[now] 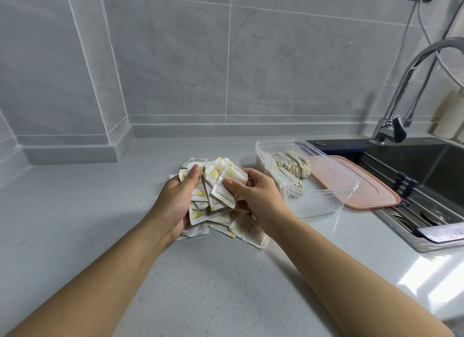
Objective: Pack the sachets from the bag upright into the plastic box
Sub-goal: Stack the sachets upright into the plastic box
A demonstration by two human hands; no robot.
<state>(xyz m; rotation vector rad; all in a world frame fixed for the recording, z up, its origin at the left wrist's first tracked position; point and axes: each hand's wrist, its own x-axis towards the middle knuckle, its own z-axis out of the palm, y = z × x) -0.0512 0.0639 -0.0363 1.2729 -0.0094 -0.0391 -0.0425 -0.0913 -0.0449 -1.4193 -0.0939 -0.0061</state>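
Here, grey counter [75,211] running under tiled wall [175,60], sink [426,166] sitting right. Loose sachets [213,183] heaping on counter between hands; left hand [178,198], right hand [256,196] both curling round heap. Clear plastic box [326,201] standing just beside right hand.

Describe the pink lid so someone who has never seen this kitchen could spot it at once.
Find the dark sink under the chrome tap on the counter's right side. Along its left edge lies the lid, flat, next to the clear plastic box of upright sachets. It is the only pink thing there, a rounded rectangle.
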